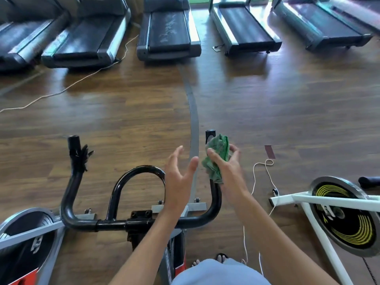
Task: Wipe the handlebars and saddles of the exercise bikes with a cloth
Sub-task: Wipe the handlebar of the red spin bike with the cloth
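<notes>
Right grip pinches a bunched green cloth around the right horn of the black handlebars, just right of frame centre; thumb on the near side, fingers curled round the far side. Left grip holds nothing, fingers straight and spread, hovering just left of the cloth and not touching the bar as far as I can tell.

Progress, judged: early to mid. Wiping looks underway on this bar's right horn only. Left horn, centre-left, has torn tape hanging and no cloth near it; centre loop also not covered. No saddle is in view, so saddles can't be rated. White bike at lower right and another flywheel at lower left look untouched, can't confirm.

Cloth relative to grip: inside the right grip, wrapped on the horn below its end cap, tail hanging down along the tube. Treadmills line the top; not task items.
</notes>
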Available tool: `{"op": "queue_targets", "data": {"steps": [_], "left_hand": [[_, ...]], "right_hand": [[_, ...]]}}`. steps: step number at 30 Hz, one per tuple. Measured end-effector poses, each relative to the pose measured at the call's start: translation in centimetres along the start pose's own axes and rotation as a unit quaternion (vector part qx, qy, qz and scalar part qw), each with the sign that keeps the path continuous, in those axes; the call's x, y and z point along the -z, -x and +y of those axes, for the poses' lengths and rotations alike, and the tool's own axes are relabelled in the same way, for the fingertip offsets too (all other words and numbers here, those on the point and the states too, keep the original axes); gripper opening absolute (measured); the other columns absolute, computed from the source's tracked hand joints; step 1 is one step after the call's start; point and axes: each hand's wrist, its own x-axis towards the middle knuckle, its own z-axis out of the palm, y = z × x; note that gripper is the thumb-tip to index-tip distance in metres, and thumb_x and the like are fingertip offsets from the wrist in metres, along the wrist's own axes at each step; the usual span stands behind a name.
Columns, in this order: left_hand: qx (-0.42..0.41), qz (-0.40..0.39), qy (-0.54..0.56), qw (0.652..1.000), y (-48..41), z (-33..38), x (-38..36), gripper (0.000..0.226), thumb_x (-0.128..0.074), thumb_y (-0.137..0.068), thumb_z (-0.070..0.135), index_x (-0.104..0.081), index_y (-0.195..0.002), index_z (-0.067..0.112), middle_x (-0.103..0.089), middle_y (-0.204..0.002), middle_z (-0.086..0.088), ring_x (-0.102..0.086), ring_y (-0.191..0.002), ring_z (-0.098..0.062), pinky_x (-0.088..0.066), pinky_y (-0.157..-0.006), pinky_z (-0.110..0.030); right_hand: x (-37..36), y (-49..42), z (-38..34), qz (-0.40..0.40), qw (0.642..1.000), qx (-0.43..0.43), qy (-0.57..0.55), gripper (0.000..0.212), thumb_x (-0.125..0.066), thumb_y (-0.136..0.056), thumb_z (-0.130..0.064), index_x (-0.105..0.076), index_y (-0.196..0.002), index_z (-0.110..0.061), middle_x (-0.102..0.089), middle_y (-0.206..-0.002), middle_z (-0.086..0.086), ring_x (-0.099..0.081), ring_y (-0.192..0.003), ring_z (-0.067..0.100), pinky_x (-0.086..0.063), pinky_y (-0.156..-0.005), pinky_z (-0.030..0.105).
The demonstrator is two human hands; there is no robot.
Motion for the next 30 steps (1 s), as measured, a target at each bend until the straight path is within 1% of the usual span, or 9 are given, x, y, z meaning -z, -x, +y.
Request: {"op": "queue_targets", "data": {"steps": [3, 8, 12, 16, 18, 20, 22, 26, 30], "left_hand": [[0.106, -0.111, 0.229, 0.961, -1.7, 2.7, -1.5, 0.098, -0.066, -0.065, 0.08, -0.057, -0.135, 0.012, -0.07, -0.121, -0.001, -0.066, -0.115, -0.016, -0.053, -0.094, -0.029], [0.248, -0.209, 0.414, 0.851, -3.3, 2.4, -2.0, 0.079, -0.077, -0.073, 0.056, -0.062, -0.127, 0.0, -0.061, -0.127, -0.017, -0.06, -0.113, -0.028, -0.049, -0.1, -0.041], [0.252, -0.166, 0.433, 0.849, -4.0, 1.5, -2.4, 0.057, -0.055, -0.095, 0.038, -0.056, -0.132, -0.005, -0.058, -0.123, -0.023, -0.059, -0.11, -0.031, -0.051, -0.097, -0.043], [0.247, 0.03, 0.272, 0.929, -6.1, 1.2, -3.1, 0.037, -0.053, -0.098, 0.043, -0.066, -0.098, 0.008, -0.068, -0.085, -0.013, -0.067, -0.074, -0.029, -0.058, -0.078, -0.05], [0.23, 0.012, 0.182, 0.956, -7.1, 2.2, -4.7, 0.073, -0.044, -0.091, 0.071, -0.062, -0.097, 0.0, -0.062, -0.075, -0.012, -0.06, -0.061, -0.025, -0.056, -0.063, -0.04], [0.205, -0.018, 0.116, 0.972, -8.2, 3.3, -7.0, 0.102, -0.024, -0.08, 0.09, -0.061, -0.102, -0.002, -0.065, -0.084, -0.013, -0.062, -0.068, -0.026, -0.054, -0.067, -0.035], [0.193, 0.035, 0.02, 0.98, -9.5, 3.7, -8.8, 0.093, -0.013, -0.088, 0.081, -0.067, -0.104, 0.007, -0.071, -0.1, -0.011, -0.067, -0.09, -0.029, -0.053, -0.084, -0.039], [0.141, 0.077, -0.026, 0.987, -7.2, 2.3, -9.8, 0.076, -0.015, -0.097, 0.069, -0.065, -0.105, 0.013, -0.071, -0.101, -0.008, -0.066, -0.095, -0.026, -0.052, -0.082, -0.04], [0.153, 0.037, -0.097, 0.983, -1.0, -0.2, -10.1, 0.062, -0.018, -0.1, 0.061, -0.058, -0.104, 0.014, -0.06, -0.087, 0.002, -0.059, -0.076, -0.014, -0.041, -0.057, -0.018]], "right_hand": [[-0.4, -0.3, -0.3, -0.064, 0.98, -0.105, -0.158, 0.044, -0.067, -0.088, 0.002, -0.048, -0.126, -0.009, -0.066, -0.11, 0.02, -0.069, -0.087, 0.027, -0.058, -0.07, 0.036], [0.0, -1.1, 0.3, -0.106, 0.946, -0.184, -0.243, 0.044, -0.061, -0.088, -0.004, -0.057, -0.131, -0.005, -0.068, -0.122, 0.022, -0.069, -0.108, 0.032, -0.056, -0.092, 0.04], [1.2, -1.8, 0.0, -0.11, 0.98, -0.161, -0.034, 0.026, -0.06, -0.098, -0.019, -0.063, -0.122, -0.011, -0.071, -0.118, 0.013, -0.069, -0.107, 0.024, -0.056, -0.092, 0.038], [3.5, -4.8, -1.1, -0.045, 0.98, -0.026, 0.19, 0.03, -0.057, -0.101, -0.032, -0.058, -0.125, -0.014, -0.061, -0.123, 0.005, -0.059, -0.112, 0.016, -0.049, -0.089, 0.029], [3.8, -6.7, -1.5, -0.047, 0.975, 0.002, 0.219, 0.03, -0.055, -0.102, -0.03, -0.058, -0.128, -0.016, -0.06, -0.125, 0.005, -0.059, -0.113, 0.017, -0.05, -0.095, 0.034], [3.4, -8.2, -1.9, -0.072, 0.971, 0.006, 0.23, 0.029, -0.053, -0.102, -0.026, -0.061, -0.129, -0.017, -0.065, -0.121, 0.004, -0.064, -0.111, 0.02, -0.054, -0.096, 0.039], [3.0, -9.1, -2.1, -0.09, 0.974, -0.004, 0.21, 0.027, -0.053, -0.102, -0.021, -0.064, -0.126, -0.016, -0.07, -0.113, 0.005, -0.069, -0.105, 0.023, -0.059, -0.088, 0.038], [3.2, -10.0, -2.2, -0.093, 0.968, -0.009, 0.235, 0.02, -0.055, -0.097, -0.019, -0.069, -0.112, -0.021, -0.072, -0.101, 0.001, -0.071, -0.094, 0.02, -0.06, -0.088, 0.042], [3.2, -10.2, -2.3, -0.094, 0.957, -0.008, 0.276, 0.023, -0.054, -0.079, -0.03, -0.068, -0.097, -0.036, -0.072, -0.098, -0.005, -0.07, -0.097, 0.02, -0.055, -0.094, 0.048]]}}
